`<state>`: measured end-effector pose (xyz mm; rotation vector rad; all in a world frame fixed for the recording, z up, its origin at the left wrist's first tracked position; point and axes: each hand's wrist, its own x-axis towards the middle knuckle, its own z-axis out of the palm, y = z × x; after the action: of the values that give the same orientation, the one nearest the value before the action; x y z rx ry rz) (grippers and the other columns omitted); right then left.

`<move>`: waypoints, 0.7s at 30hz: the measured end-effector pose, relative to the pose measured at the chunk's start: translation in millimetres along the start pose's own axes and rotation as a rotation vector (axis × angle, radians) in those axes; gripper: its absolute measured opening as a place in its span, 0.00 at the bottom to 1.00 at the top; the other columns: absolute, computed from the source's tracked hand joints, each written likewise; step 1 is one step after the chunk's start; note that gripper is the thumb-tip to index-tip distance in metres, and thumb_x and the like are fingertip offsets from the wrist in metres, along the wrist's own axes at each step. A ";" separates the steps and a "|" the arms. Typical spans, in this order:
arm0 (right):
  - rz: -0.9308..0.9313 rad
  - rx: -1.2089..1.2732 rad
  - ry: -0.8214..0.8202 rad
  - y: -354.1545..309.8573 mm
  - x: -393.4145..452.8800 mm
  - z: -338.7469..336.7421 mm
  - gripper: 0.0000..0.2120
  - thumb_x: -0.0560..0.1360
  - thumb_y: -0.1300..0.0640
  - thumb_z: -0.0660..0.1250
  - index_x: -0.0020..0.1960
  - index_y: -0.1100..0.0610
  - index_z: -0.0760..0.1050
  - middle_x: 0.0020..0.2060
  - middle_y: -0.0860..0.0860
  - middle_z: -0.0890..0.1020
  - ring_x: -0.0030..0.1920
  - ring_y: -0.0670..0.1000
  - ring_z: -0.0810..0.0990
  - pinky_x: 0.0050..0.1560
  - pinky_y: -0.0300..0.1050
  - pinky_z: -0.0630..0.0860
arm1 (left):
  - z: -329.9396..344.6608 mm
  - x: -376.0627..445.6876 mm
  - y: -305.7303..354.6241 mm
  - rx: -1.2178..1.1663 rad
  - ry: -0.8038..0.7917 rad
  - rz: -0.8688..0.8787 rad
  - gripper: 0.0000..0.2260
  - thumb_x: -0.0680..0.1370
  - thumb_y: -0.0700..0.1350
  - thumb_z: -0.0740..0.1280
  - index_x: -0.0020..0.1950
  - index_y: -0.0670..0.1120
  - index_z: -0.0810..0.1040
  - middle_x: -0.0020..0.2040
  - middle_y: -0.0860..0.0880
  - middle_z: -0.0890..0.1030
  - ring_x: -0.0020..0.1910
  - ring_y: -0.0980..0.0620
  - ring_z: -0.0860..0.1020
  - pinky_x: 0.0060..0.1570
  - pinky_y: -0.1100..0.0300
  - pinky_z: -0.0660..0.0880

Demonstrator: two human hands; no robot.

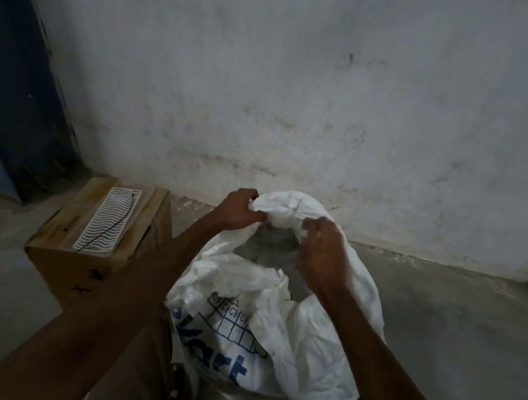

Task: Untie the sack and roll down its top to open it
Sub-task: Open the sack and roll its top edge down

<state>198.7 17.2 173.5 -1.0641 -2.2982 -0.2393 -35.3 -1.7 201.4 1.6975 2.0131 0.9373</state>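
Observation:
A white woven sack (285,341) with blue print stands on the floor right in front of me, its top crumpled and lifted. My left hand (236,211) grips the bunched top edge at its left side. My right hand (321,254) pinches the same twisted top (285,210) from the right. Between the hands the fabric forms a knot-like bundle, and below it a dark gap shows the sack's mouth partly apart. I cannot tell whether a tie is still on it.
A brown cardboard box (73,259) with a white wavy-patterned strip on top stands on the floor to the left of the sack. A stained grey wall (339,108) rises just behind. A dark blue panel (3,89) stands at the far left.

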 end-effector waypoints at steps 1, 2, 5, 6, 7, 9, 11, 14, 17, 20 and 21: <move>-0.045 0.099 -0.072 -11.4 -5.0 5.4 0.21 0.71 0.56 0.66 0.63 0.60 0.73 0.57 0.58 0.78 0.54 0.59 0.78 0.52 0.55 0.78 | -2.4 0.1 9.2 -0.045 0.008 -0.013 0.17 0.71 0.52 0.76 0.53 0.43 0.79 0.49 0.46 0.82 0.47 0.48 0.80 0.44 0.56 0.75; -0.037 0.167 -0.184 -21.2 -8.6 12.6 0.23 0.73 0.51 0.63 0.66 0.57 0.71 0.60 0.56 0.77 0.57 0.58 0.78 0.54 0.55 0.78 | -4.4 -0.8 16.9 -0.092 -0.020 -0.028 0.17 0.71 0.51 0.76 0.55 0.43 0.79 0.50 0.47 0.81 0.47 0.48 0.80 0.45 0.55 0.76; 0.074 0.296 -0.454 -34.7 -16.9 38.8 0.34 0.71 0.38 0.67 0.71 0.54 0.69 0.66 0.53 0.75 0.65 0.56 0.74 0.64 0.55 0.72 | -9.4 -10.3 35.1 -0.199 -0.164 -0.046 0.19 0.73 0.43 0.73 0.63 0.44 0.77 0.52 0.45 0.82 0.48 0.48 0.81 0.50 0.53 0.78; 0.113 0.389 -0.526 -37.6 -20.9 45.8 0.35 0.69 0.38 0.72 0.69 0.55 0.71 0.64 0.54 0.77 0.64 0.56 0.75 0.64 0.54 0.72 | -10.7 -14.8 36.8 -0.221 -0.181 -0.046 0.20 0.73 0.41 0.72 0.65 0.44 0.77 0.53 0.45 0.83 0.49 0.48 0.81 0.51 0.53 0.78; 0.127 0.465 -0.580 -41.0 -25.3 51.8 0.32 0.68 0.41 0.76 0.66 0.56 0.75 0.61 0.55 0.79 0.61 0.55 0.77 0.62 0.51 0.73 | -11.9 -19.3 36.4 -0.237 -0.170 -0.047 0.20 0.73 0.39 0.72 0.65 0.45 0.77 0.54 0.45 0.83 0.50 0.49 0.81 0.52 0.54 0.78; 0.109 0.488 -0.625 -49.3 -35.5 59.7 0.18 0.68 0.49 0.76 0.55 0.55 0.81 0.52 0.53 0.84 0.54 0.54 0.81 0.55 0.49 0.77 | -14.1 -26.7 30.6 -0.263 -0.074 -0.064 0.18 0.72 0.40 0.74 0.62 0.44 0.80 0.54 0.46 0.83 0.51 0.50 0.81 0.54 0.53 0.79; 0.101 0.513 -0.575 -60.0 -46.0 64.1 0.07 0.69 0.56 0.73 0.46 0.55 0.83 0.45 0.53 0.86 0.47 0.54 0.84 0.49 0.51 0.80 | -18.1 -32.6 21.9 -0.270 0.030 -0.087 0.15 0.71 0.42 0.76 0.56 0.46 0.83 0.52 0.49 0.84 0.50 0.52 0.82 0.55 0.52 0.80; 0.083 0.612 -0.537 -82.8 -55.0 59.4 0.03 0.68 0.60 0.73 0.42 0.55 0.84 0.41 0.51 0.86 0.42 0.50 0.84 0.46 0.49 0.81 | -24.7 -44.5 13.9 -0.136 0.101 -0.054 0.12 0.73 0.42 0.74 0.56 0.49 0.84 0.53 0.51 0.85 0.51 0.54 0.82 0.51 0.61 0.77; -0.032 0.654 -0.540 -99.4 -60.0 55.9 0.05 0.66 0.61 0.72 0.42 0.56 0.84 0.41 0.52 0.86 0.42 0.50 0.84 0.48 0.47 0.81 | -28.5 -55.2 10.2 -0.014 0.157 0.013 0.12 0.75 0.44 0.69 0.53 0.62 0.80 0.53 0.56 0.84 0.52 0.54 0.82 0.51 0.59 0.77; -0.025 0.671 -0.444 -95.9 -53.9 44.2 0.10 0.68 0.65 0.67 0.46 0.57 0.83 0.43 0.52 0.86 0.43 0.49 0.83 0.47 0.45 0.81 | -28.9 -63.9 10.3 -0.008 0.175 0.031 0.11 0.76 0.44 0.70 0.55 0.58 0.80 0.52 0.54 0.85 0.51 0.53 0.82 0.47 0.66 0.75; -0.004 0.659 -0.361 -93.2 -51.3 37.8 0.10 0.69 0.66 0.66 0.46 0.57 0.82 0.43 0.52 0.85 0.43 0.49 0.83 0.45 0.46 0.80 | -27.4 -65.7 9.7 -0.019 0.181 0.028 0.11 0.76 0.44 0.72 0.56 0.54 0.81 0.52 0.51 0.85 0.50 0.52 0.83 0.44 0.70 0.72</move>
<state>138.9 -62.7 120.5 -0.7926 -2.4092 0.7192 -30.9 -71.5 217.9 1.6886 2.0902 1.1535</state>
